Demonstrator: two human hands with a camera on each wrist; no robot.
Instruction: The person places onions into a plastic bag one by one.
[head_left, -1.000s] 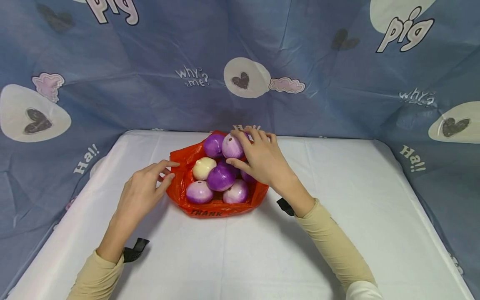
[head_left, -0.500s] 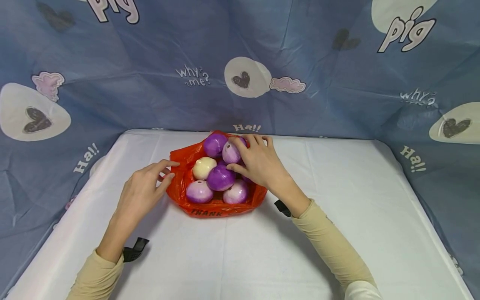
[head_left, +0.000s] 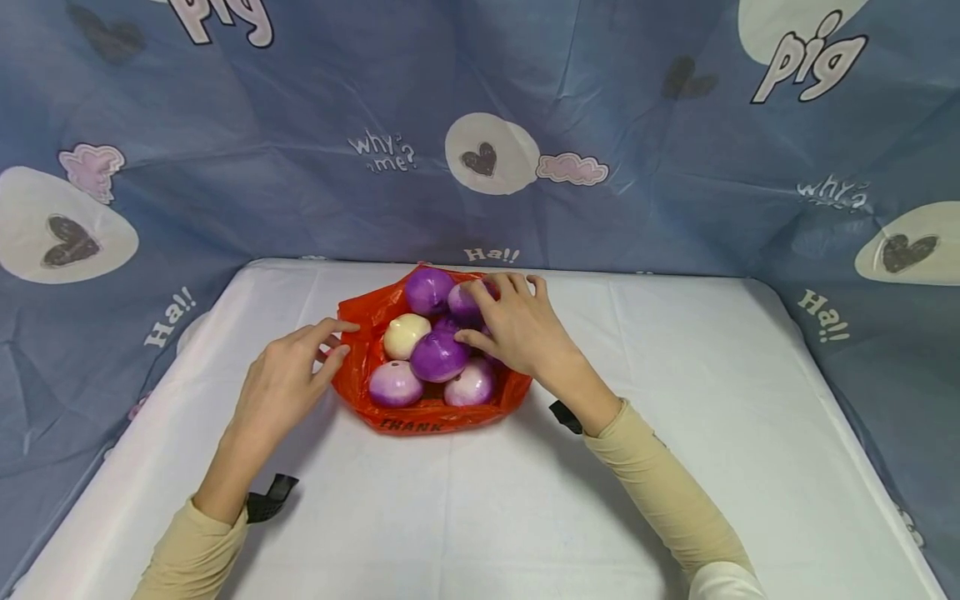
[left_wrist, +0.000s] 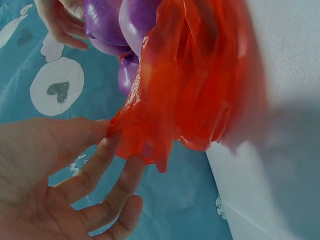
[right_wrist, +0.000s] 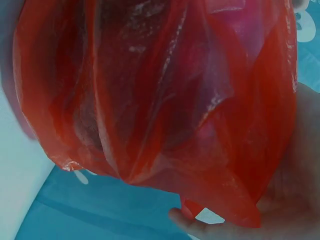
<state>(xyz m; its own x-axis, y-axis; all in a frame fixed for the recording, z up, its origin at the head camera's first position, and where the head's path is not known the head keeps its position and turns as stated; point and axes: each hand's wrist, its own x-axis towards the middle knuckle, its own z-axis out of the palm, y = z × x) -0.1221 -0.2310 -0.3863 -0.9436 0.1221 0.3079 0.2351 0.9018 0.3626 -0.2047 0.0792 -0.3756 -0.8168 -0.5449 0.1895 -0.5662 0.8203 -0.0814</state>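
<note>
A red plastic bag [head_left: 360, 367], printed THANK along its front, stands with its mouth spread wide. Inside are several purple onions [head_left: 440, 357] and one pale yellow onion [head_left: 407, 336]. My left hand [head_left: 285, 375] pinches the bag's left rim; in the left wrist view its thumb and index finger [left_wrist: 111, 142] meet on the film. At the back right of the bag, my right hand [head_left: 521, 329] has its fingers curled round a purple onion [head_left: 463, 305], partly hidden by them. In the right wrist view, the bag's red side covers most of the onions, and a fingertip lies near its edge.
A white cloth [head_left: 675, 375] covers the table under the bag. Behind and beside it hangs a blue printed curtain [head_left: 315, 192]. Black straps [head_left: 272, 498] sit at the wrists.
My right hand has lowered slightly, bringing its onion down among the others. That onion has turned, so its pale top with the hole no longer shows. My left hand keeps its place.
</note>
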